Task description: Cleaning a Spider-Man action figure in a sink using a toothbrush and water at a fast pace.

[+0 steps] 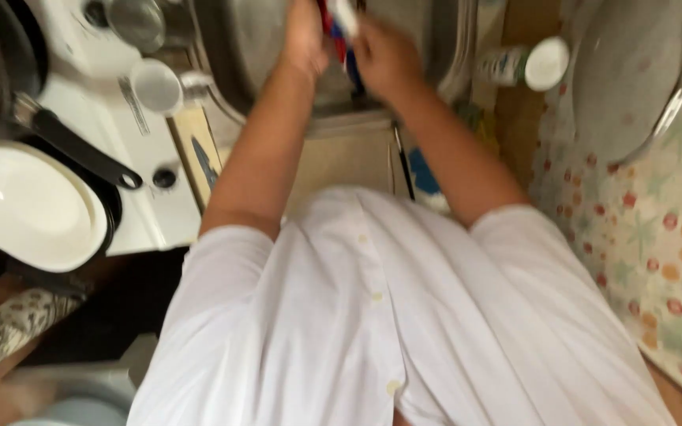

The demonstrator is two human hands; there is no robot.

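Our white shirt (pixel 372 315) fills the foreground; above the sink (pixel 254 39), our left hand (pixel 305 35) and right hand (pixel 384 59) both clasp a blurred red-blue-white object (pixel 341 31).

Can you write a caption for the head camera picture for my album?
Both hands, left and right, hold a blurred red, white and blue object over a steel sink.

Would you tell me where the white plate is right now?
In the head view, the white plate sits at the far left, on the person's left side, resting on a black pan on the white stovetop, left of the sink.
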